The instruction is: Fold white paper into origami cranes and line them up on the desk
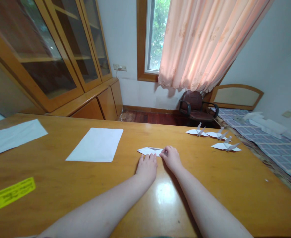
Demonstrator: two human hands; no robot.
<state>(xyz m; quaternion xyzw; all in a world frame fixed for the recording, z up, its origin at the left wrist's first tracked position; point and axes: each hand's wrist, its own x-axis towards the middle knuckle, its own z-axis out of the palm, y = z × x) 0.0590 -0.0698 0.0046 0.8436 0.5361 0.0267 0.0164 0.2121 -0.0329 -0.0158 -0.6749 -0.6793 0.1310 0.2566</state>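
Wooden desk (86, 181): left hand (147, 168) fingers slightly spread at folded paper's (145, 151) near edge; right hand (171, 158) pinching its right end. Paper cranes (219, 136) near far right corner.

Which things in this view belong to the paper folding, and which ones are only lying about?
Belonging, it seems:
narrow folded white paper, touched by left hand and right hand;
three folded white paper birds;
flat four-sided white paper;
white paper at far left.

Probably only around:
yellow strip with dark lettering;
dark-red armchair with black armrests.

Bare forearms (103, 206), bare hands (146, 169)
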